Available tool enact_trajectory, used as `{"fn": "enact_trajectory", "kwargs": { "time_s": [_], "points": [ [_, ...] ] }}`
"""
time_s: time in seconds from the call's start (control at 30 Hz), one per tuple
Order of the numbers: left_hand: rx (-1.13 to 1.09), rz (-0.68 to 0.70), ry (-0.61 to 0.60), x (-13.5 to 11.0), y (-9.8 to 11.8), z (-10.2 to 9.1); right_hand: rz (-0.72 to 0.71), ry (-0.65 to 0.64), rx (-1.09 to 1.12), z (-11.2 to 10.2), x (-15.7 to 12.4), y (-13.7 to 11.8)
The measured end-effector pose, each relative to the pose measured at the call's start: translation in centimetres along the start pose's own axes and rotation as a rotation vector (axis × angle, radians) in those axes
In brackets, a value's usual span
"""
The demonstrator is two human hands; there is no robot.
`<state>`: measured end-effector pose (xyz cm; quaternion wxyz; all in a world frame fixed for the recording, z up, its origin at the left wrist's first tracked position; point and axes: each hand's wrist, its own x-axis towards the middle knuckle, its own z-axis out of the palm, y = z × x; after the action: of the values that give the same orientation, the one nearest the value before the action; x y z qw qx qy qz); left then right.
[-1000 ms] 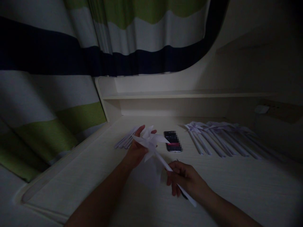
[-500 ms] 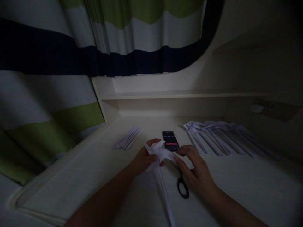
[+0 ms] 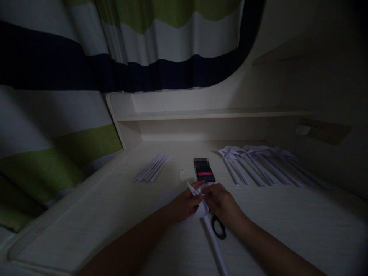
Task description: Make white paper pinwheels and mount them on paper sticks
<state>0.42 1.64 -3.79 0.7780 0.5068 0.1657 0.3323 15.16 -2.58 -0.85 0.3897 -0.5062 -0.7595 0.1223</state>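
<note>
Between my hands is a white paper flower (image 3: 202,210) on a long rolled paper stem (image 3: 214,245) that slants down toward me. My left hand (image 3: 185,205) grips the flower from the left, fingers closed on its folded petals. From the right, my right hand (image 3: 222,201) pinches a petal near the flower's middle. Scissors (image 3: 219,229) lie on the table under the right hand, with one black handle loop showing and the blades hidden. Just beyond the hands is a phone (image 3: 204,172) with a lit screen.
Several thin paper tubes (image 3: 152,168) lie side by side at the left. Finished-looking paper flowers with stems (image 3: 255,165) rest in a row at the right. A small white scrap (image 3: 181,172) sits left of the phone. A shelf (image 3: 212,114) runs along the back, and a striped curtain (image 3: 71,111) hangs left.
My right hand has moved left and onto the flower, its fingers now close to my left hand. The flower has turned and shifted right and down, and its petals are more gathered.
</note>
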Motion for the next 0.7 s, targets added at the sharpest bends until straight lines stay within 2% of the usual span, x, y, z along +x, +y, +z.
{"fn": "enact_trajectory", "kwargs": {
  "time_s": [0.1,0.2,0.4,0.53,0.7],
  "points": [
    [-0.149,-0.071,0.028,-0.1,0.4,0.1,0.043,-0.012,-0.029,0.0,0.1,0.0],
    [-0.196,-0.107,0.015,-0.3,1.0,0.4,0.068,-0.002,-0.014,-0.1,0.1,0.1],
    [-0.146,-0.121,0.043,-0.4,1.2,0.8,0.084,0.008,-0.012,-0.1,0.2,0.2],
    [-0.121,-0.115,0.020,-0.2,1.0,0.7,0.099,0.012,-0.006,-0.1,0.2,-0.1],
    [-0.141,-0.092,0.039,0.1,0.8,0.5,0.099,0.057,-0.012,-0.1,0.3,-0.3]
  ]
}}
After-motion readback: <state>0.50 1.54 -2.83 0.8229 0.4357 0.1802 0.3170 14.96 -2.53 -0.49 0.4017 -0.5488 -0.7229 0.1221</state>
